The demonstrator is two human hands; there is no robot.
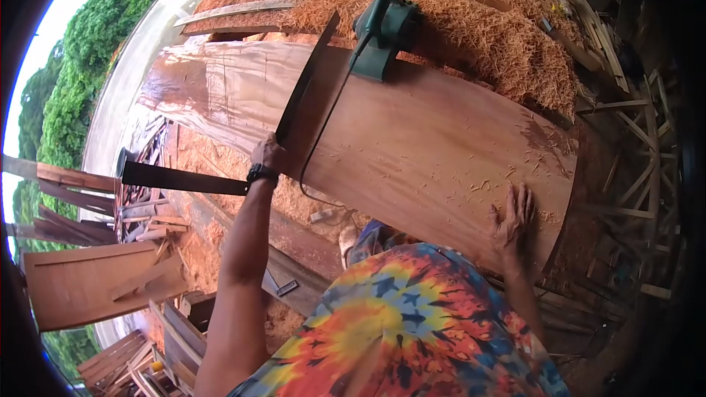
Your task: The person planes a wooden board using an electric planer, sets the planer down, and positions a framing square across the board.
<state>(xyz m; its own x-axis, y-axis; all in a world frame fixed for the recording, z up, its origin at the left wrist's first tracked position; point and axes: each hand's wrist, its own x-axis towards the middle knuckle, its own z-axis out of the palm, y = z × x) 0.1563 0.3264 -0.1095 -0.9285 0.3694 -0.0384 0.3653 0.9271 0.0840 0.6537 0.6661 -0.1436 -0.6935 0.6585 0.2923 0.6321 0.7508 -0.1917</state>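
A wide wooden slab [412,129] lies across the view, with loose shavings on its right part. My left hand [269,154] is closed on the near end of a long dark straight strip [307,77], which lies crosswise over the slab. My right hand [512,222] rests on the slab's near right part, fingers spread, holding nothing. At the slab's far edge stands a green power tool [386,29], and its dark cord runs over the slab to the near side. I wear a watch on my left wrist.
Heaped shavings [493,44] lie beyond the slab. A dark flat bar [184,178] extends left of my left wrist. Wood scraps and a panel [95,279] are at the lower left, a small square [283,285] near my left forearm, a timber frame [651,154] at the right.
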